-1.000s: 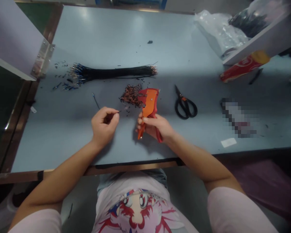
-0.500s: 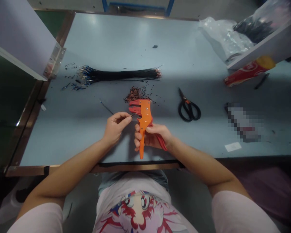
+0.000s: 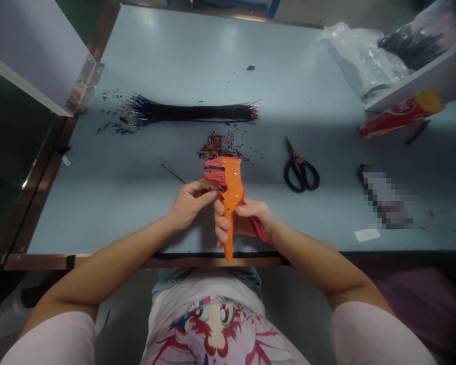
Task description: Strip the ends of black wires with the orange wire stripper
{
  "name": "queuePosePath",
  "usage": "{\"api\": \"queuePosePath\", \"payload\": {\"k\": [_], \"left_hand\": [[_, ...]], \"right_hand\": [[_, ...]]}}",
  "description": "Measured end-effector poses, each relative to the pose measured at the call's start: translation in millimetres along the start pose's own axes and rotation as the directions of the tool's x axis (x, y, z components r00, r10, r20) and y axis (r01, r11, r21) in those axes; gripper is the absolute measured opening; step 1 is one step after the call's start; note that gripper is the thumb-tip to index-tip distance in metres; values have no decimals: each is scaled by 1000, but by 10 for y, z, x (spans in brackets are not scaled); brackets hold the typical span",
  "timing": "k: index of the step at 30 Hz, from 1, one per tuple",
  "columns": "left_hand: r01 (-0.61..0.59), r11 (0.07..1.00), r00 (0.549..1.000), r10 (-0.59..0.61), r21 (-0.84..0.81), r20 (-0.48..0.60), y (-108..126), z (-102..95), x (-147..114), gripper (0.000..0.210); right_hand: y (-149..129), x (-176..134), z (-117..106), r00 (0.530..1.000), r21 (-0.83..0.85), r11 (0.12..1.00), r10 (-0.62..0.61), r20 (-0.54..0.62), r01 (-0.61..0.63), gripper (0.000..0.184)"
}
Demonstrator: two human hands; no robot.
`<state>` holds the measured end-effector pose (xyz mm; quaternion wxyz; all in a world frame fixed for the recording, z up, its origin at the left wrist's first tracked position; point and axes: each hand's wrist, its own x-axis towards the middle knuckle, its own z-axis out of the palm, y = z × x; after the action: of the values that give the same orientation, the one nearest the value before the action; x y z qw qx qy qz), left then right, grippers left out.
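Note:
My right hand (image 3: 243, 218) is wrapped round an orange and red wire stripper (image 3: 232, 185), held upright with its red jaws facing left. Between the thumb and fingers of my left hand (image 3: 192, 203) is a thin black wire (image 3: 172, 171), its bluish end sticking out to the upper left. The wire's other end is hidden at the fingertips, which are close against the tool just below the jaws. A heap of short dark and coppery scraps (image 3: 215, 146) lies just beyond the tool. Farther back rests a long bundle of black wires (image 3: 197, 112), with blue-tipped ends on the left.
Black-handled scissors (image 3: 301, 170) lie right of the tool. Beyond them are a blurred-out object (image 3: 387, 197), a white label (image 3: 367, 234) and a red tube-shaped package (image 3: 403, 114). Clear plastic bags (image 3: 368, 58) stand at the back right, and a partition (image 3: 34, 50) at the left.
My left hand has moved right, bringing the wire's near end against the stripper, so that end no longer shows. The view has shifted slightly.

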<state>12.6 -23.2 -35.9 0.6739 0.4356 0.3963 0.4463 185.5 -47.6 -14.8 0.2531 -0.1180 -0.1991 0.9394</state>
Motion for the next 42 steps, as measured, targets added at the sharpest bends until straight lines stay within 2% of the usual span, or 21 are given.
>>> {"api": "queuePosePath", "payload": {"k": [7, 15, 25, 35, 42], "left_hand": [[-48, 998, 997, 46, 39, 62, 76, 44, -17, 19], [-88, 994, 994, 84, 68, 65, 110, 57, -11, 13], [-103, 991, 992, 97, 84, 77, 139, 55, -23, 15], [-133, 989, 985, 125, 60, 118, 126, 56, -17, 12], [-76, 995, 993, 69, 71, 97, 145, 68, -28, 18]], "right_hand": [[6, -15, 10, 999, -2, 1000, 24, 45, -24, 34], [63, -31, 4, 997, -2, 998, -61, 37, 61, 26], [79, -30, 10, 995, 17, 997, -78, 61, 77, 25], [99, -20, 63, 995, 11, 995, -99, 24, 99, 25], [120, -12, 120, 992, -10, 993, -120, -42, 119, 28]]}}
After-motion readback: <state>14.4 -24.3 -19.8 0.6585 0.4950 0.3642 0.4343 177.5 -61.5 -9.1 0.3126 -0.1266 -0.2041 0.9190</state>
